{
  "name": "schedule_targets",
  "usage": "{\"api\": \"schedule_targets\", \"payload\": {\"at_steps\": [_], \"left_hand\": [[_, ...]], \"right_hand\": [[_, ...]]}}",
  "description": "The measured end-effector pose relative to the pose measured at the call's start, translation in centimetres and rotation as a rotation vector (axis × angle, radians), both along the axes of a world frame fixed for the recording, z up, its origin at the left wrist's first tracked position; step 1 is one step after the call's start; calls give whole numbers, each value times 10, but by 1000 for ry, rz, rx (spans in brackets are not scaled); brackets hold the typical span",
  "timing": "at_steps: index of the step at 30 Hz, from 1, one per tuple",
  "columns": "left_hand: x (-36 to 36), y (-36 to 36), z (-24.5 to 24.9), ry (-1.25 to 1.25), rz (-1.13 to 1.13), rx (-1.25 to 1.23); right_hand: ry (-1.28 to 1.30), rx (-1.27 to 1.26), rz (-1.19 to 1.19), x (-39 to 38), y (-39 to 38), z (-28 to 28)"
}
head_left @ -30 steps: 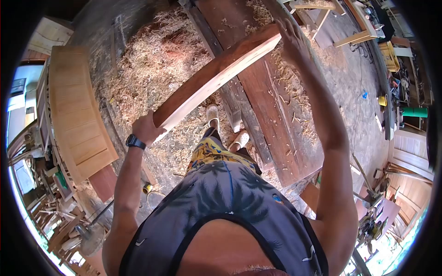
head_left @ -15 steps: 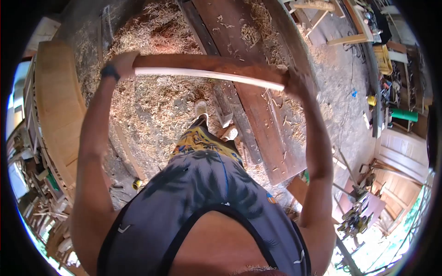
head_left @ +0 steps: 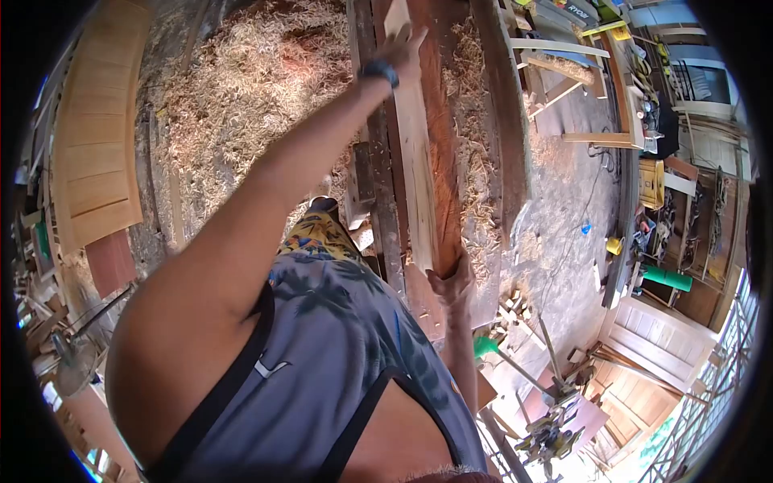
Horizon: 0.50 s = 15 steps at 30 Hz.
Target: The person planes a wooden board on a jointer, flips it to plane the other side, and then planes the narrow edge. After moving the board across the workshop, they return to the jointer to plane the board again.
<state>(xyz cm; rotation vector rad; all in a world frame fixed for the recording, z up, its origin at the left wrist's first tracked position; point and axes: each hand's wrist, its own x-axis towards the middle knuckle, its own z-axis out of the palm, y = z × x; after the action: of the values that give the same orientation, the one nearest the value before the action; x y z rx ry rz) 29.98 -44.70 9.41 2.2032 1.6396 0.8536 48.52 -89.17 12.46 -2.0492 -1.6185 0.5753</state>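
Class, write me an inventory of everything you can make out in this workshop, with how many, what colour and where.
Timber: one, pale and reddish-brown faces, under both hands
Broad board: one, reddish brown, beneath the timber
Shavings: too many to count, pale, mostly on the floor at left
Panelled door: one, light brown, far left
Crate: one, yellow, right
Roll-shaped object: one, green, right
Floor scrap: one, blue, right
Offcuts: several, pale, beside the board's near end
Other clutter: uncountable, mixed, around the edges
Watch: one, dark, left wrist
Top: one, grey with dark leaf print, torso
Left hand: one, brown, timber's far part
Right hand: one, brown, timber's near end
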Motion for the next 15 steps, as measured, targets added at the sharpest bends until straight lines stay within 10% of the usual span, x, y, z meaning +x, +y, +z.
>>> {"api": "schedule_targets", "payload": {"at_steps": [3,5,15], "left_hand": [[16,-120,75,-615,-16,-945],[55,-187,28,-467,70,-559],[81,-177,35,-479,247,-565]], "right_hand": [[184,1,-105,-6,-4,-6],[236,-54,-125,-11,1,9],[149,-83,-16,-19,52,22]]}}
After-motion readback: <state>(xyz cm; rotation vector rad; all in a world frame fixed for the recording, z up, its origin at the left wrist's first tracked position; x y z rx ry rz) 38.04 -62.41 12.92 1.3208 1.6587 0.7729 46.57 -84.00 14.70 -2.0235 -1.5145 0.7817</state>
